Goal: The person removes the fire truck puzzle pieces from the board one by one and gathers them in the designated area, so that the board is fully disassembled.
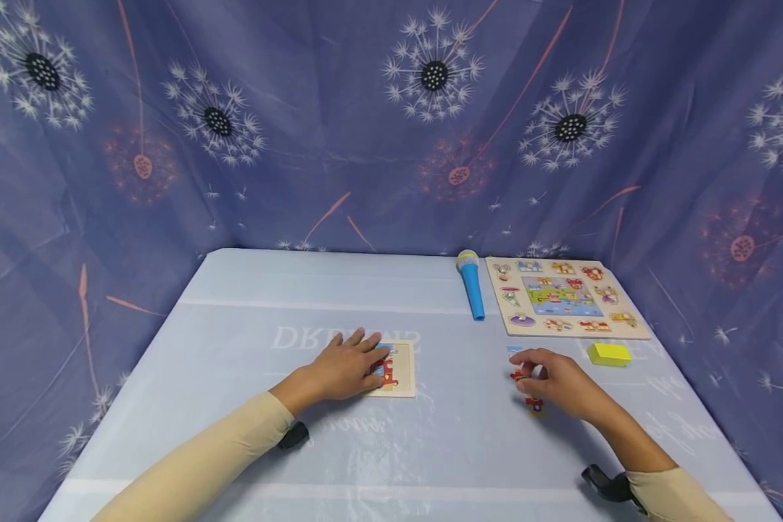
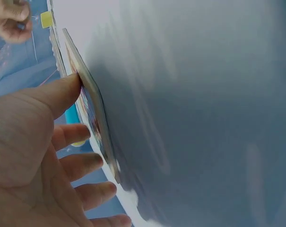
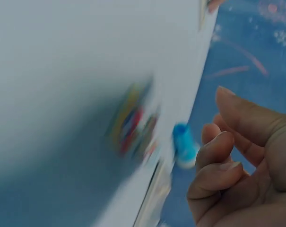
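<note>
My left hand (image 1: 346,366) rests on a small wooden puzzle board (image 1: 404,370), its fingers spread across the left part. A red picture shows beside the thumb. From the left wrist view, the thumb touches the near edge of the board (image 2: 101,113). Over to the right, my right hand (image 1: 561,380) hovers above several small colourful puzzle pieces (image 1: 533,406), partly covering them. Its fingers are loosely bent, thumb apart from them, and nothing shows between them. The pieces (image 3: 128,127) lie on the table in the right wrist view, blurred.
A blue toy microphone (image 1: 473,290) lies at the back, beside a large wooden picture board (image 1: 512,328). Just in front of that board sits a yellow block (image 1: 609,354). A dandelion-print curtain (image 1: 339,145) borders the pale table (image 1: 235,341).
</note>
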Demonstrator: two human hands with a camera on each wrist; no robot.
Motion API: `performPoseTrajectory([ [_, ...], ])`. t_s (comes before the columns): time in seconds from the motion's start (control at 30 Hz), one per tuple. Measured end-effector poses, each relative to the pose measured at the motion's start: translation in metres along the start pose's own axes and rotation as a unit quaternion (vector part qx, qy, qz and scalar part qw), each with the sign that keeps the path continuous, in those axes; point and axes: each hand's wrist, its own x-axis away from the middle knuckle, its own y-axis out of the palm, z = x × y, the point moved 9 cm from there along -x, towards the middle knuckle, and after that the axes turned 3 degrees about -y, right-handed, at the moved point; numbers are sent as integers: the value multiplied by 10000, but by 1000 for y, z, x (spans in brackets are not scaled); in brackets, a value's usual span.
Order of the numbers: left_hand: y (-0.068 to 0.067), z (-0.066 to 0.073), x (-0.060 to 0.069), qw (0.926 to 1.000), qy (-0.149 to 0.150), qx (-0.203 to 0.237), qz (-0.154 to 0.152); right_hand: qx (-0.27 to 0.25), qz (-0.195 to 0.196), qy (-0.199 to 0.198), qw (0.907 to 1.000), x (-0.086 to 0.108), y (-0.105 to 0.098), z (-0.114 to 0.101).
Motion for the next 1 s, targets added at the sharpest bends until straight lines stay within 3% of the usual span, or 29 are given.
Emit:
performPoseTrajectory([
  [0.17, 1, -2, 5, 9998, -194, 72, -33, -283, -44, -339, 9990, -31, 23, -37],
  [0.37, 3, 2, 20, 9995, -151, 227, -142, -499, -104, -181, 9985, -68, 58, -73],
  [0.5, 5, -1, 33, 9994, -172, 175, -255, -678, -316, -288, 9968, -93, 86, -96],
  [0.7, 5, 0, 35, 9995, -81, 184, -245, -545, -566, -472, 9958, -116, 116, -113],
  [1.0, 5, 0, 30, 9995, -78, 74, -295, -314, -483, -385, 9976, -132, 128, -119],
])
